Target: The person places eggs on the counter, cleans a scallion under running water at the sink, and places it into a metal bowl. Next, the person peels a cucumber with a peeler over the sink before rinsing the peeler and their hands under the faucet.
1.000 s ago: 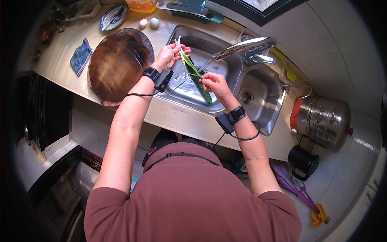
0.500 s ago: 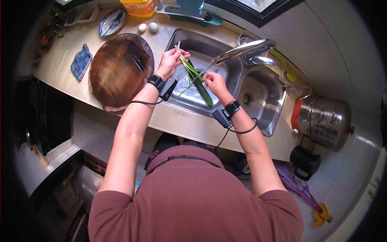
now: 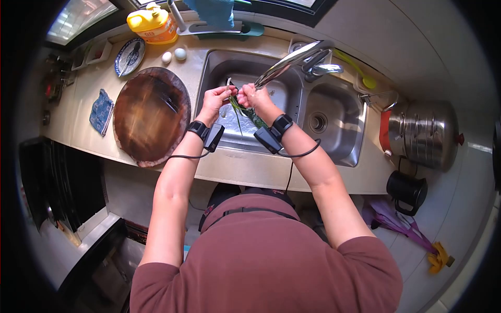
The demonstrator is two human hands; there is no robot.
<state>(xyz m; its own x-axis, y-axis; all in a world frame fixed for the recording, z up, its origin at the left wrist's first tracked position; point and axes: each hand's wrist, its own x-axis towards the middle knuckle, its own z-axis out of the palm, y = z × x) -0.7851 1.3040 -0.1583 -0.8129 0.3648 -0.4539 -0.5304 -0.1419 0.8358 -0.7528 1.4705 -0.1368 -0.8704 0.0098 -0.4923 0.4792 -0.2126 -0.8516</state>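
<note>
Over the large left basin of the sink [image 3: 209, 70], my left hand [image 3: 215, 100] pinches a small bunch of scallions [image 3: 235, 107] near its white ends. The green leaves hang down below my fingers. Close against it, my right hand [image 3: 253, 98] is closed at the scallions, just below the spout; its palm side is hidden. A dark green cucumber [image 3: 255, 119] lies in the basin, partly covered by my right hand and wrist. The chrome faucet [image 3: 292, 63] reaches over the basin from the back.
Left of the sink lies a round wooden chopping board [image 3: 151, 115], with a blue cloth [image 3: 102, 112] beside it. Two eggs [image 3: 180, 54], a patterned dish [image 3: 130, 56] and a yellow jug [image 3: 154, 25] stand behind. A steel pot [image 3: 422, 135] is at right.
My right hand has moved up and left along the scallions, close to my left hand. The scallion leaves now hang more steeply. The whole view has shifted slightly.
</note>
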